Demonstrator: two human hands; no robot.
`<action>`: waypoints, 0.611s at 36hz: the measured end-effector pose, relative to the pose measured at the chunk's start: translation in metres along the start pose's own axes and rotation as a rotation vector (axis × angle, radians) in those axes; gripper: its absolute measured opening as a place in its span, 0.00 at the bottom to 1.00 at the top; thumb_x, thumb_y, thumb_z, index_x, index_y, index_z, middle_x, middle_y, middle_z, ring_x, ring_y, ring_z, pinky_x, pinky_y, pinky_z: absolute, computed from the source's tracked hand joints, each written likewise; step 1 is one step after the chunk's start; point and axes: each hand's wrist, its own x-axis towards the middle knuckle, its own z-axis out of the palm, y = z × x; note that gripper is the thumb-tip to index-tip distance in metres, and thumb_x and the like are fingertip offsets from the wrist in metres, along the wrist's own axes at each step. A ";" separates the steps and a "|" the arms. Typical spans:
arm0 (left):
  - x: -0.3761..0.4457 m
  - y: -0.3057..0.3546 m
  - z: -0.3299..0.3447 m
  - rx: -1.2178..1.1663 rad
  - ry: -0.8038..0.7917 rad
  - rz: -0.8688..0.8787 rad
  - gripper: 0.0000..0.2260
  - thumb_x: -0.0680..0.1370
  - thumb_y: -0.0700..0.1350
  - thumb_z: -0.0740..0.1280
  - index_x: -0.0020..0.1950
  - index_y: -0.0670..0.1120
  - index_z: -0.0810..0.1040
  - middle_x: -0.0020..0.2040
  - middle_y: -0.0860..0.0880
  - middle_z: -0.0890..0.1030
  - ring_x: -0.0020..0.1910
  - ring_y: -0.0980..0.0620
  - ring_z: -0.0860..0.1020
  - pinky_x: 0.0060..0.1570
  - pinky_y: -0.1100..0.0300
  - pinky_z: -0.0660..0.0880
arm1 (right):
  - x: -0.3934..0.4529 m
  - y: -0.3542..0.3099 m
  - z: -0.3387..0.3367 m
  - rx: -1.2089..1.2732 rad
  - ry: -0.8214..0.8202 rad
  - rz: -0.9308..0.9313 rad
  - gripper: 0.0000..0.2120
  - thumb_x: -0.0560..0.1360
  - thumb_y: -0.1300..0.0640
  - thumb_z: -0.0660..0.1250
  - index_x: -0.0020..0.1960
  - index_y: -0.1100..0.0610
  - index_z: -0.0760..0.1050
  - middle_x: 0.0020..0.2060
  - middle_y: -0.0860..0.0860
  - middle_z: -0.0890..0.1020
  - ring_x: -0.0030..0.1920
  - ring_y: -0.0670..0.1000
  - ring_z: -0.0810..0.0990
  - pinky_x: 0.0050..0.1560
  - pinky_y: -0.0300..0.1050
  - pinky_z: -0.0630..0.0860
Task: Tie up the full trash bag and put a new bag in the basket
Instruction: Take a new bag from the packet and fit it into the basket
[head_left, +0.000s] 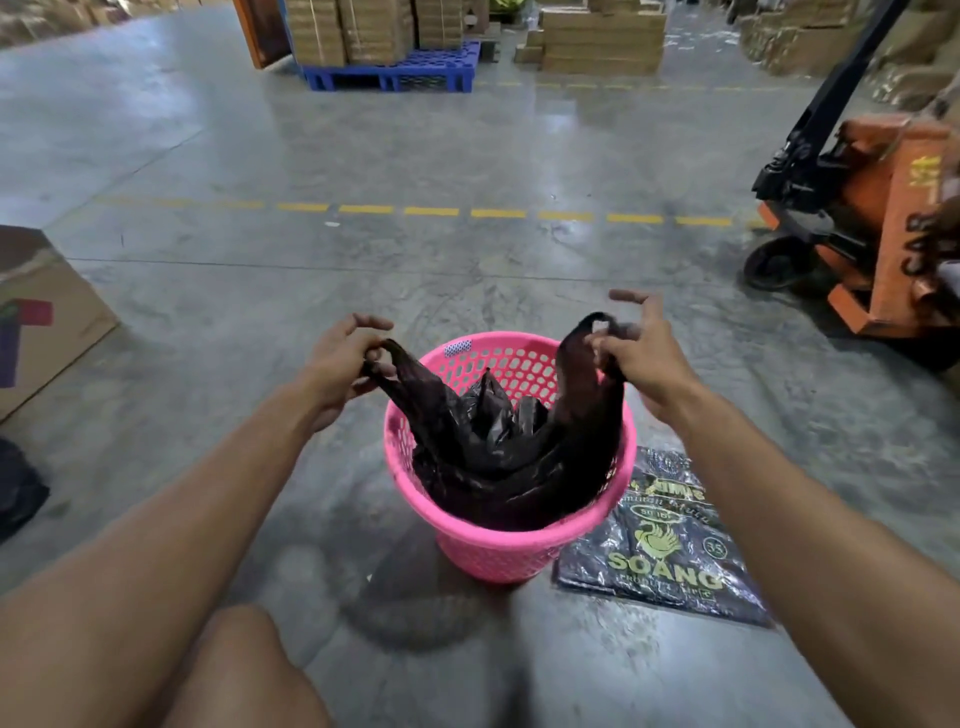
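Note:
A pink perforated basket (498, 551) stands on the concrete floor in front of me. A black trash bag (488, 457) sits inside it, its two handles pulled up and apart. My left hand (337, 369) grips the left handle above the basket's left rim. My right hand (636, 353) grips the right handle above the right rim, some fingers spread. A pack of new black bags (670, 551) with yellow print lies flat on the floor, touching the basket's right side.
An orange pallet jack (862, 218) stands at the right. A cardboard box (41, 312) is at the left, with a dark bag (18, 488) below it. Stacked cartons on a blue pallet (395, 73) lie far ahead. My knee (244, 670) is at the bottom.

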 end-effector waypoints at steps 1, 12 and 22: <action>0.000 -0.001 -0.006 -0.018 -0.007 -0.003 0.09 0.80 0.40 0.62 0.50 0.53 0.78 0.29 0.55 0.71 0.28 0.57 0.75 0.41 0.59 0.71 | -0.003 0.000 -0.013 -0.051 -0.013 -0.064 0.29 0.75 0.76 0.63 0.65 0.47 0.70 0.43 0.58 0.80 0.31 0.49 0.77 0.33 0.42 0.76; 0.008 -0.021 -0.056 0.876 -0.131 0.457 0.08 0.66 0.46 0.75 0.33 0.60 0.81 0.38 0.70 0.82 0.38 0.69 0.77 0.43 0.69 0.72 | -0.028 0.014 -0.082 -0.787 -0.124 -0.089 0.21 0.72 0.72 0.63 0.40 0.50 0.87 0.32 0.56 0.84 0.29 0.53 0.76 0.30 0.37 0.69; 0.006 -0.038 -0.055 0.917 -0.129 0.248 0.40 0.52 0.78 0.75 0.60 0.62 0.79 0.58 0.53 0.85 0.60 0.49 0.82 0.65 0.47 0.76 | -0.024 0.026 -0.092 -0.798 -0.118 0.124 0.31 0.61 0.50 0.82 0.61 0.53 0.75 0.37 0.52 0.87 0.32 0.54 0.84 0.36 0.48 0.80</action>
